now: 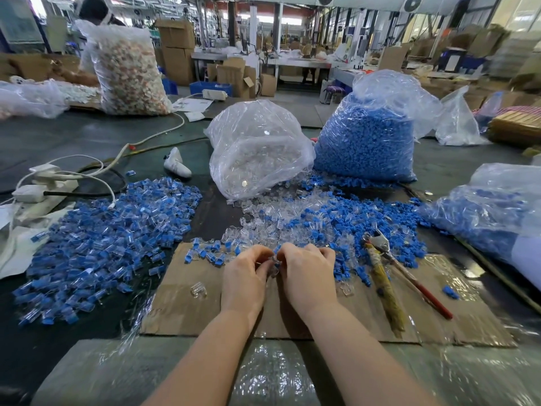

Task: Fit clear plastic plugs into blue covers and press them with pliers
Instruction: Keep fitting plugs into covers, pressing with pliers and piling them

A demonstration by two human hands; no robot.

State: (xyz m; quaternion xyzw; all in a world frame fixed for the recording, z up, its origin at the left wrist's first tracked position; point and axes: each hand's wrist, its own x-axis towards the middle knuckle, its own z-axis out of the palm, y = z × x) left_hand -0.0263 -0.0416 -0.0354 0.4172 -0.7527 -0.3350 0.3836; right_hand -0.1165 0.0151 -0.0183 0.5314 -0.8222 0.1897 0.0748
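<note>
Pinching one clear plug [274, 263] (fingers curled): left hand [244, 276], right hand [307, 273].

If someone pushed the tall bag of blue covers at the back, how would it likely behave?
The bag of blue covers looks packed full, so it is probably heavy and would slump rather than slide. Its thin film seems floppy. Covers already lie spilled at its base, so a push may shed more.

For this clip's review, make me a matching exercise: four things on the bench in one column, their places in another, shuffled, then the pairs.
Things:
1. pliers
2. pile of assembled pieces
3. bag of blue covers
4. bag of clear plugs

Places:
A. far left of the cardboard
B. on the cardboard, right of the hands
C. back right
D. back centre

Pairs: 1-B, 2-A, 3-C, 4-D
</note>
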